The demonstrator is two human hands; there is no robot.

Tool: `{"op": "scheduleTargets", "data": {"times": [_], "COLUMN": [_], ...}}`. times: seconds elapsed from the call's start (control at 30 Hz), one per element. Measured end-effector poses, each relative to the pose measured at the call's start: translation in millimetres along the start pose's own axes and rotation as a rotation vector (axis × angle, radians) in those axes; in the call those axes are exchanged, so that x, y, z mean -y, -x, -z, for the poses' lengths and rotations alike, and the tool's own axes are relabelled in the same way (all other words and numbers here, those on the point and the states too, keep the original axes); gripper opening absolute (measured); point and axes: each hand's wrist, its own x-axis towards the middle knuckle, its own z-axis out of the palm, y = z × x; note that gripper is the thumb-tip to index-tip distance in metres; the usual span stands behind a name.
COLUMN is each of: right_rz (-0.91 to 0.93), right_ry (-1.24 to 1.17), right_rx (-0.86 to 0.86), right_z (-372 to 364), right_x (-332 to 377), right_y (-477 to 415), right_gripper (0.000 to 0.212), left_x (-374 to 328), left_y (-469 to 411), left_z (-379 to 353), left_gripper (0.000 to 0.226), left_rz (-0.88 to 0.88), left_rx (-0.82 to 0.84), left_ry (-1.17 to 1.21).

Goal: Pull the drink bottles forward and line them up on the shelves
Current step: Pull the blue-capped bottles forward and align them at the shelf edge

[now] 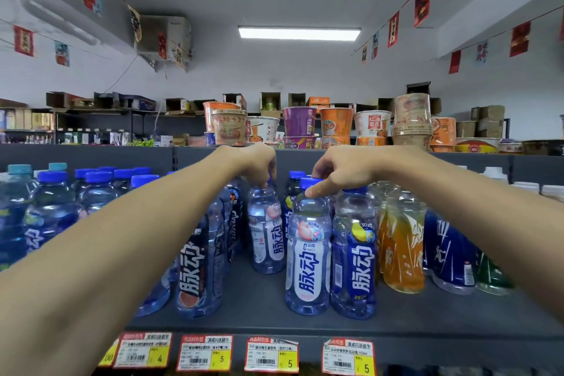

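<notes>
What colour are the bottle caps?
Blue caps, seen clearly in the head view.

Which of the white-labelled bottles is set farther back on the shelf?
The white-labelled bottle under the left hand. The other one, under the right hand, stands nearer the shelf edge.

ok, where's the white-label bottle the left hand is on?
Head view, centre: the white-label bottle stands set back on the shelf, under the left hand, behind the front-row bottles.

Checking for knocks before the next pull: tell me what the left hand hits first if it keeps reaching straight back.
Probably the dark shelf back panel behind the left hand, which grips the white-label bottle; depth unclear.
</notes>
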Motion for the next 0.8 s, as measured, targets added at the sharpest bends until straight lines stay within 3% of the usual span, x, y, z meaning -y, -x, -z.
{"op": "scheduleTargets", "data": {"times": [0.4,0.47,0.57,0.8], "right_rz": [-0.014,-0.010,-0.011,-0.016], "right_ry": [-0.016,0.009,0.035,0.046], "right_rx": [0.019,0.017,0.019,0.010], "right_z": [-1,0,0,0], "right_x": [2,3,4,4], "right_y": [-1,-2,-3,-2], "right_gripper": [0.036,0.040,0.042,0.040], "left_x": [4,2,-7,-7], "left_y": [15,17,20,22], "left_z": [9,12,8,-8], "left_gripper": [0.043,0.061,0.096,0.089], "left_rz": [-0.078,-0.054,-0.013,-0.021], "left_rx": [0.060,0.133,0.186,0.086], "left_ry": [0.055,0.050,-0.142,-0.208]}}
